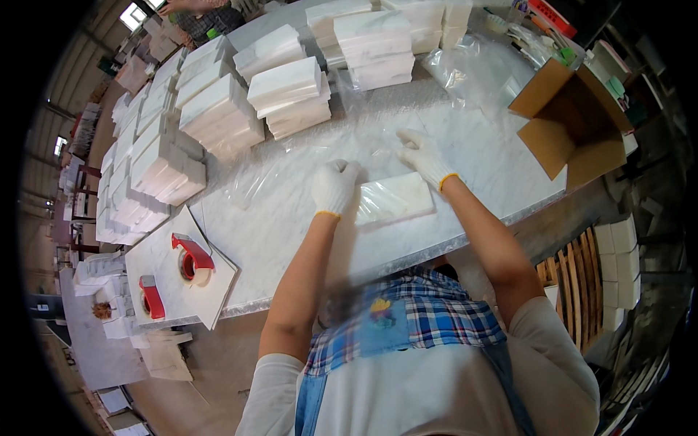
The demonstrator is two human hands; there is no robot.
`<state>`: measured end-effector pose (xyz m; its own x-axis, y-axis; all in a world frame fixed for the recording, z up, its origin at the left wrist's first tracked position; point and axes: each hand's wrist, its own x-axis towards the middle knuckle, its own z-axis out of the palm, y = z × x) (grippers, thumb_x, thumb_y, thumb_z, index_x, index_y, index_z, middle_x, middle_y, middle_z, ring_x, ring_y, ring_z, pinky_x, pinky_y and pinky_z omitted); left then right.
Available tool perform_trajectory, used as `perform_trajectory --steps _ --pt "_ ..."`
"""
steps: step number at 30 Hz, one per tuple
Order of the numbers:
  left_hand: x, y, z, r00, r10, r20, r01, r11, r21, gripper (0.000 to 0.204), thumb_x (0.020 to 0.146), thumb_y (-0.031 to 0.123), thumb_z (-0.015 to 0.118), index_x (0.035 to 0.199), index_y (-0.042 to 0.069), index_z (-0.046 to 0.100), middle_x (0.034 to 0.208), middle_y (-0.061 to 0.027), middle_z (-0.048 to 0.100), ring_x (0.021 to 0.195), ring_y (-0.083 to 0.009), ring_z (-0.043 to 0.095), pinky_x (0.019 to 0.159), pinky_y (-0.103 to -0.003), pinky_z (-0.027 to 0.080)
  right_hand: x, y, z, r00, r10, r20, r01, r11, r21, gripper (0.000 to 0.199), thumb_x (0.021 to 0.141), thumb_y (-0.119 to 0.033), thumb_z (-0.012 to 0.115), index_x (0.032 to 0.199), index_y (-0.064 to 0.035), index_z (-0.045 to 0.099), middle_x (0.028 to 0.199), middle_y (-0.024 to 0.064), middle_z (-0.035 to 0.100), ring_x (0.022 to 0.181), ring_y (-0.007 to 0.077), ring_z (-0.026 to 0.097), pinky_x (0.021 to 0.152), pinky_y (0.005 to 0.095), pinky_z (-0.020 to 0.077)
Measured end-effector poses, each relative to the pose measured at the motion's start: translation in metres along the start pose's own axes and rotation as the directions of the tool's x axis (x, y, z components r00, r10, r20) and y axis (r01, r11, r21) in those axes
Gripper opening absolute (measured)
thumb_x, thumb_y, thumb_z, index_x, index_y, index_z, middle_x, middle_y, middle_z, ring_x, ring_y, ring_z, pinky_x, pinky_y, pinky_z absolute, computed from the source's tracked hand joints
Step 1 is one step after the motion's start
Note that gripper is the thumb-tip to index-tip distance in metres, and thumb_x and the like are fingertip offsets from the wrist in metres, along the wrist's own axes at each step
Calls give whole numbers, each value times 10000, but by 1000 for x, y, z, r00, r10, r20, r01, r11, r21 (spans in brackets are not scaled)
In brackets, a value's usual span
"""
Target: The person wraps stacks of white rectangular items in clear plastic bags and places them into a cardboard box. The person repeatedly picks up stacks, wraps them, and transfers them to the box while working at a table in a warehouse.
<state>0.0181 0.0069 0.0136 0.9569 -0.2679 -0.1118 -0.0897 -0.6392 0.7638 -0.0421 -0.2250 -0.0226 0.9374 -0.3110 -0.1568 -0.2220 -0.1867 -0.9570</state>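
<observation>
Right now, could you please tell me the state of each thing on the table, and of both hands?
Left hand: gloved, fingers curled by the tile's left end; grip unclear.
Right hand: gloved, open, beyond the tile's right end.
White tile: lying flat, glossy film over it.
Cardboard box: open, flaps spread.
Larger tape dispenser: lying down, loaded.
Tile stacks: piled up.
Clear plastic: crumpled.

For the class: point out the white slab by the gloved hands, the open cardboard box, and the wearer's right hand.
White slab [396, 198]: head view, on its upper face.
Cardboard box [586, 107]: head view, on its shaded inside wall.
Right hand [427, 159]: head view, on the glove's back.
</observation>
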Motion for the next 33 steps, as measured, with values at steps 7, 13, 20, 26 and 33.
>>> perform_trajectory --steps 7,13,20,26,33 --pt "23 -26 3 954 289 -81 -204 820 534 390 874 417 678 815 44 777 909 -176 738 874 -384 699 782 -476 541 16 18 -2 998 -40 47 51 961 -271 593 902 -296 735 1454 -104 631 1359 166 702 1221 294 677 1057 382 512" --pt "52 26 -36 898 418 -136 -161 600 784 350 857 397 741 1042 100 761 1130 -134 722 1072 -366 664 883 -506 523 22 12 -4 998 -47 52 63 922 -382 692 869 -470 739 1453 -113 634 1384 156 693 1254 316 667 1076 411 503" --pt "167 67 -133 770 632 88 -420 398 815 768 800 421 830 1455 163 523 1440 -155 586 1348 -387 531 1018 -551 476 5 -21 -6 995 88 39 -64 909 -411 671 829 -335 753 1457 -134 631 1318 140 725 1200 310 688 1051 405 517" --pt "229 85 -154 827 284 486 -562 456 690 1189 696 449 881 1677 166 271 1394 -250 641 1260 -430 621 1090 -459 465 4 -19 -8 997 70 46 -47 921 -387 672 832 -309 763 1462 -121 625 1247 130 743 1136 285 702 1005 368 529" --pt "206 101 -155 830 320 458 -551 341 761 1110 667 488 882 1604 130 408 1377 -255 623 1304 -407 582 1092 -470 464 -5 -42 -9 994 94 54 -62 899 -433 678 836 -345 763 1470 -149 622 1307 148 727 1172 298 700 1017 378 528"
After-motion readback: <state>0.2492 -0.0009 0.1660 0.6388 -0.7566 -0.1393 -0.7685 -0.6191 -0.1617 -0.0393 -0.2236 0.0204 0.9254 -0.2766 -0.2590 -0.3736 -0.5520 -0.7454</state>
